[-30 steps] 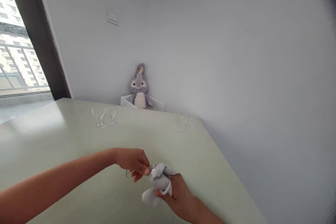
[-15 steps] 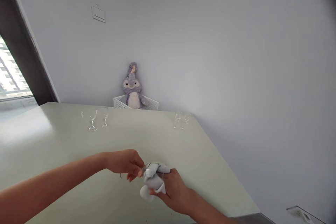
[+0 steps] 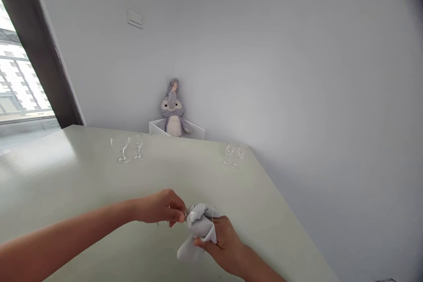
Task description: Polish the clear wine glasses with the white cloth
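My left hand (image 3: 163, 206) pinches the stem of a small clear glass (image 3: 185, 216) over the pale table (image 3: 82, 194). The glass's bowl is hidden inside a light grey cloth (image 3: 197, 228). My right hand (image 3: 226, 243) is closed around that cloth, pressing it onto the glass, and a loose end of the cloth hangs down to the tabletop. The two hands are almost touching, near the table's front right part.
Two stemmed glasses (image 3: 121, 149) stand at the back left and two smaller ones (image 3: 234, 153) at the back right. A grey plush rabbit (image 3: 172, 109) sits in a white basket (image 3: 195, 131) against the wall. The table's right edge (image 3: 291, 220) runs close to my right hand.
The view swung left, then back right. Both hands stayed together on the glass and cloth, with the cloth shifting slightly around the glass.
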`<state>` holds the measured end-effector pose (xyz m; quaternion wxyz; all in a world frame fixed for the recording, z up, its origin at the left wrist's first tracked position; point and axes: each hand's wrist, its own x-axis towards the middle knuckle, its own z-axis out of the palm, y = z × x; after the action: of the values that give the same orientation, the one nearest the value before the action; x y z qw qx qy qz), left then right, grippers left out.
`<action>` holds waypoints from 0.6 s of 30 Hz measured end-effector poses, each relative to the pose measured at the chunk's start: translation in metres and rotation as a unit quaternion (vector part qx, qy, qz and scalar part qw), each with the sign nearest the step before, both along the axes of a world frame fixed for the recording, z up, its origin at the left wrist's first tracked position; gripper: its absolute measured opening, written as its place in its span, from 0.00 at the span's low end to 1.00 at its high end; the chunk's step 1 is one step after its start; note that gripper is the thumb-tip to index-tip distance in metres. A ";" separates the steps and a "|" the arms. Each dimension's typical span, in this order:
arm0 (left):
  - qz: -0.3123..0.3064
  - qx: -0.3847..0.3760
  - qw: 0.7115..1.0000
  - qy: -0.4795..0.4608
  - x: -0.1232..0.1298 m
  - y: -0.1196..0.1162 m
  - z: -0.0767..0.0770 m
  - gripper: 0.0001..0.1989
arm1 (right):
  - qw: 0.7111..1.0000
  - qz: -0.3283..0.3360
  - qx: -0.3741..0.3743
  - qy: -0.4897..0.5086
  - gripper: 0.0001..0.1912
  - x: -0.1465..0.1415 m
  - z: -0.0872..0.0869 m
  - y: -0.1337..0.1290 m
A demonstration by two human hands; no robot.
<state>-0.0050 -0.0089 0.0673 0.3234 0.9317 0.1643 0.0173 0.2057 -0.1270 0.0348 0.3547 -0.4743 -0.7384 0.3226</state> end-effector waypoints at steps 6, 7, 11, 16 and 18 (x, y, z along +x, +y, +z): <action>0.064 0.390 0.908 -0.140 0.003 -0.017 -0.023 0.13 | 0.935 -0.075 -0.168 0.304 0.17 -0.019 -0.024 0.011; 0.066 0.402 0.903 -0.141 0.004 -0.017 -0.025 0.12 | 0.915 -0.077 -0.197 0.344 0.18 -0.023 -0.026 0.013; 0.112 0.261 0.951 -0.123 0.000 -0.011 -0.017 0.10 | 0.959 -0.062 -0.149 0.232 0.15 -0.022 -0.025 0.017; 0.074 -0.262 0.962 -0.016 -0.011 -0.002 -0.007 0.10 | 0.968 0.085 0.172 -0.161 0.09 -0.007 -0.001 0.019; 0.055 -0.383 0.922 -0.001 -0.015 -0.001 -0.008 0.12 | 0.935 0.131 0.246 -0.218 0.14 0.000 0.011 0.021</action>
<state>-0.0196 -0.0098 0.0588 0.6541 0.7263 0.2093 -0.0279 0.2056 -0.1059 0.0462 0.2456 -0.3299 -0.9093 0.0632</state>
